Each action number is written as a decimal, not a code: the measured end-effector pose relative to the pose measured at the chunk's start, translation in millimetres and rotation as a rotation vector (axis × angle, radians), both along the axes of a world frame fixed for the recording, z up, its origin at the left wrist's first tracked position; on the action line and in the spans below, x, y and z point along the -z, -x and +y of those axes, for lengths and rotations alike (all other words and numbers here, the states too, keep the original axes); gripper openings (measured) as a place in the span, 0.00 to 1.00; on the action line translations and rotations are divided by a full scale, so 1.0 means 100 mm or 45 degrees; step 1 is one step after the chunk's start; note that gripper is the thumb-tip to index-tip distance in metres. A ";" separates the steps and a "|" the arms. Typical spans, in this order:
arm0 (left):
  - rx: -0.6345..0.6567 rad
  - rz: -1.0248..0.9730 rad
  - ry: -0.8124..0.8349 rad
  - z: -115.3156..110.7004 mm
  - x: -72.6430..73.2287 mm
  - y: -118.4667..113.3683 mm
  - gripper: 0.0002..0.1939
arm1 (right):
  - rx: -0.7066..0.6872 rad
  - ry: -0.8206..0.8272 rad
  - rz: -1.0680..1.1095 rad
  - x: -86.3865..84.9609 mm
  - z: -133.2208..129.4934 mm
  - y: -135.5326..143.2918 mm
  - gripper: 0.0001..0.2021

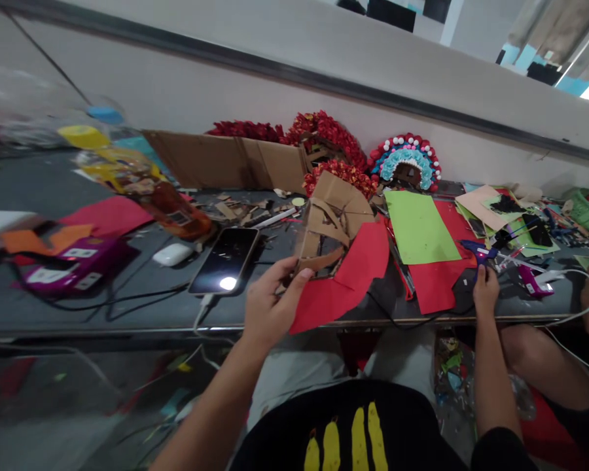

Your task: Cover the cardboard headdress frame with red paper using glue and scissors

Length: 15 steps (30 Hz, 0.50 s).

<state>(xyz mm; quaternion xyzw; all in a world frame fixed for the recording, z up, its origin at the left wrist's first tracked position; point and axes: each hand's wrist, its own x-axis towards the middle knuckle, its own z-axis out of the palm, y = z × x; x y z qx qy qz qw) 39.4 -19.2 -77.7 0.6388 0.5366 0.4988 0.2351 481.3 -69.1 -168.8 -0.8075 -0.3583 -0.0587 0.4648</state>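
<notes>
My left hand (272, 297) pinches the lower left edge of a brown cardboard frame (331, 232), thumb on top. Curved strips cross the frame's cut-out openings. Red paper (356, 271) covers its right and lower side. Off to the right, my right hand (485, 288) is closed around the handle of a dark blue hot glue gun (481, 252), held just above the table. Near the glue gun lie a lime green sheet (419, 226) and a red sheet (434, 288) beneath it.
A phone (228, 258), white earbud case (173, 254), tilted drink bottle (171, 209) and purple box (78, 261) are on the left. Cardboard scraps and red ruffled decorations (324, 134) line the wall. Cables cross the table's front edge. Another person's knee (544, 360) is at right.
</notes>
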 end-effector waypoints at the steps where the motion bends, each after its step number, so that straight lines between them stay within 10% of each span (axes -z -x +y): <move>1: 0.027 -0.019 -0.003 -0.03 0.00 -0.01 0.16 | 0.014 -0.008 0.007 0.00 0.00 0.00 0.34; 15: 0.178 -0.398 0.031 -0.24 -0.05 -0.16 0.13 | 0.081 0.078 -0.101 -0.02 0.02 -0.01 0.27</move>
